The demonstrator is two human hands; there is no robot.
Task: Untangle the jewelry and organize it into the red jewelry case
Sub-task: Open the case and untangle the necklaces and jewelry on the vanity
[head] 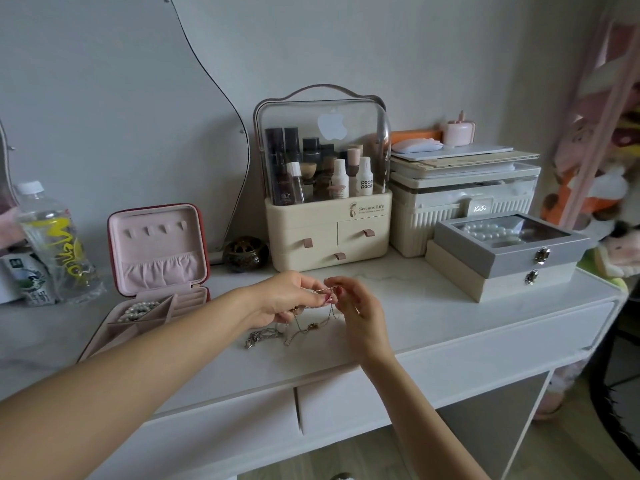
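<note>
A tangle of thin silver chains (277, 332) lies on the white vanity top, with strands rising up into both hands. My left hand (291, 296) pinches a chain between thumb and fingertips. My right hand (356, 306) pinches the same strand just to the right, its fingertips almost touching the left ones. The red jewelry case (157, 251) stands open to the left, its pink lid upright. A pearl bracelet (138, 309) lies in one of its back compartments.
A cream cosmetics organizer (327, 233) stands behind the hands, beside a small dark round pot (245, 252). Two stacked jewelry boxes (509, 258) sit at the right. A plastic bottle (55, 240) stands at the far left. The vanity's front edge (450, 344) runs just below the chains.
</note>
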